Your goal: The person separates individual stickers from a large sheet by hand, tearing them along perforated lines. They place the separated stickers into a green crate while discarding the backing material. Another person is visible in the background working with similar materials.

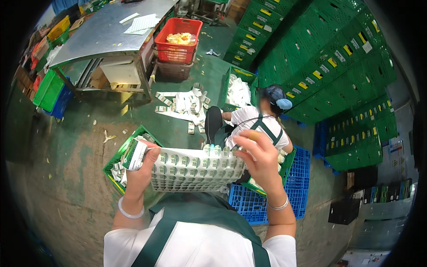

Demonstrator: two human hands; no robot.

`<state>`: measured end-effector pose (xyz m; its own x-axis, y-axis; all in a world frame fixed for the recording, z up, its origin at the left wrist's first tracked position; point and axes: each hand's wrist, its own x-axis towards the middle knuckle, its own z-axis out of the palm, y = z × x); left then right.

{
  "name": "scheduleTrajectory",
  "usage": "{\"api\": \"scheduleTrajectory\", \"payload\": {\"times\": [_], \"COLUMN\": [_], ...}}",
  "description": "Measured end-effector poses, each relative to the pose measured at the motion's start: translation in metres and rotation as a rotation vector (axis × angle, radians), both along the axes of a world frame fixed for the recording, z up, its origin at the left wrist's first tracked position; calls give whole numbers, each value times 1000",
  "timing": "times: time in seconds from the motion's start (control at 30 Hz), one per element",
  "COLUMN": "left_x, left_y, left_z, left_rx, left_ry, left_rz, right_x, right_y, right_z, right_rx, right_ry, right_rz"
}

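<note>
A white sheet of round green-printed labels (195,167) spans the space in front of my chest, its lower part curving toward me. My left hand (143,171) is closed on the sheet's left edge, and a small green-and-white packet (134,154) also sits in that hand. At the sheet's upper right corner, my right hand (259,155) has its fingers curled in a pinch. What those fingertips hold is too small to tell. Below the left hand stands a green crate (109,168) with small packets in it. Another green crate (288,161) lies partly hidden behind my right hand.
A co-worker (262,120) crouches just ahead on the right. Strips of labels (189,104) are heaped on the floor. Beyond stand a metal table (102,38) and red basket (175,52). Stacked green crates (320,58) line the right; a blue pallet (298,191) lies nearby.
</note>
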<state>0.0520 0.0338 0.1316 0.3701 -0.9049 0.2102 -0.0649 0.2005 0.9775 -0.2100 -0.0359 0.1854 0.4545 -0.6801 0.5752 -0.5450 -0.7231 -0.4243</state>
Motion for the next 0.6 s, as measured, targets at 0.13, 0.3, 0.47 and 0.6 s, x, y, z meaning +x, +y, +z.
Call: {"api": "scheduleTrajectory", "payload": {"times": [0.13, 0.3, 0.47, 0.6], "left_x": [-5, -6, 5, 2], "left_y": [-2, -1, 3, 2], "left_z": [0, -4, -1, 3], "left_rx": [-16, 16, 47, 11], "left_ry": [-30, -8, -20, -65], "left_rz": [-40, -10, -31, -133], "right_x": [8, 0, -16, 3], "right_y": [-8, 1, -3, -11], "right_z": [4, 0, 16, 21], "right_rx": [-126, -56, 374, 192], "right_ry": [271, 261, -102, 270], "right_rz": [153, 233, 310, 240]}}
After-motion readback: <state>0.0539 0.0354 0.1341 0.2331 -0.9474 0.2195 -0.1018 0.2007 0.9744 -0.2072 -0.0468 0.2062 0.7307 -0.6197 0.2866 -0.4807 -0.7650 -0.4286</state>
